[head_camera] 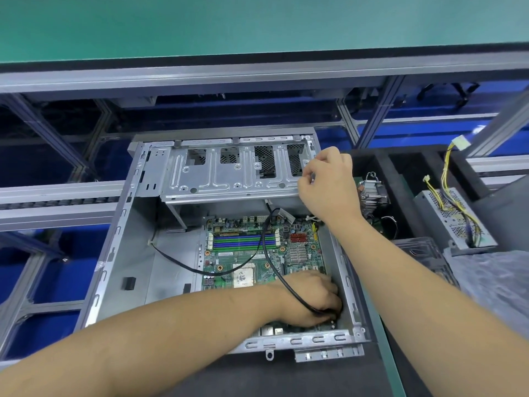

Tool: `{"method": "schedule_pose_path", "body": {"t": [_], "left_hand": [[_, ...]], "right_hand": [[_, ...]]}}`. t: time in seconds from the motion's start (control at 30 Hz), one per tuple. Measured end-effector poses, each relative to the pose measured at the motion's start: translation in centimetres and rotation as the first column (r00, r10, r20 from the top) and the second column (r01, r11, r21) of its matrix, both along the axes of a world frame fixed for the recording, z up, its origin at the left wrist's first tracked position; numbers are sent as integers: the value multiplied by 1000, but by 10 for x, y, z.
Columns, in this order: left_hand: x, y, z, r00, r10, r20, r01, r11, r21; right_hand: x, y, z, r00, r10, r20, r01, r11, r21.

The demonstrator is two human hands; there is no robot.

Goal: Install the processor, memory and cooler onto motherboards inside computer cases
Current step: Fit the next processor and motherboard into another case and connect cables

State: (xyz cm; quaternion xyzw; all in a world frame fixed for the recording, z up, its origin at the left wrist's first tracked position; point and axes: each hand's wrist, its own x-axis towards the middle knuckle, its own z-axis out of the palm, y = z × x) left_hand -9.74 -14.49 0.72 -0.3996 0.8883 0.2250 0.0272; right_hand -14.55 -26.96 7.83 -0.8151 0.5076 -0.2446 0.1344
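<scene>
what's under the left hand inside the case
The left hand covers the motherboard's near right corner, gripping a black cable. What lies beneath its fingers is hidden.

- Far side: green surface (229, 21) spans the full width, dark edge along its near side
- Under it: grey aluminium extrusion rail (200, 78), angled struts (37, 130) on the left
- Blue floor (57, 270) visible through the frame, glossy, reflects light
- Left: roller conveyor track (57, 200) between grey rails
- Right: black foam tray (400, 179) with compartments, grey plastic sheet (492, 285) nearer
- Near: dark bench mat (272, 376), green edge strip (383, 353) on its right
- Light is even, overhead
</scene>
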Motion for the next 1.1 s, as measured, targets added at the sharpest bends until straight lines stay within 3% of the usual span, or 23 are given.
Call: {"method": "schedule_pose_path", "body": {"t": [0.07, 0.2, 0.3, 1.1], "left_hand": [[0, 2, -1, 999, 25, -33, -25, 1000, 18], [7, 5, -2, 939, 89, -331, -79, 996, 43], [8, 6, -3, 905, 124, -407, -110, 992, 57], [7, 3, -6, 910, 75, -408, -57, 997, 55]], "right_hand": [[0, 0, 0, 1000, -3, 8, 3, 1000, 7], [0, 0, -1, 1000, -3, 12, 3, 1000, 8], [0, 0, -1, 1000, 0, 7, 0, 1000, 9], [0, 0, -2, 1000, 2, 5, -2, 1000, -4]]}}
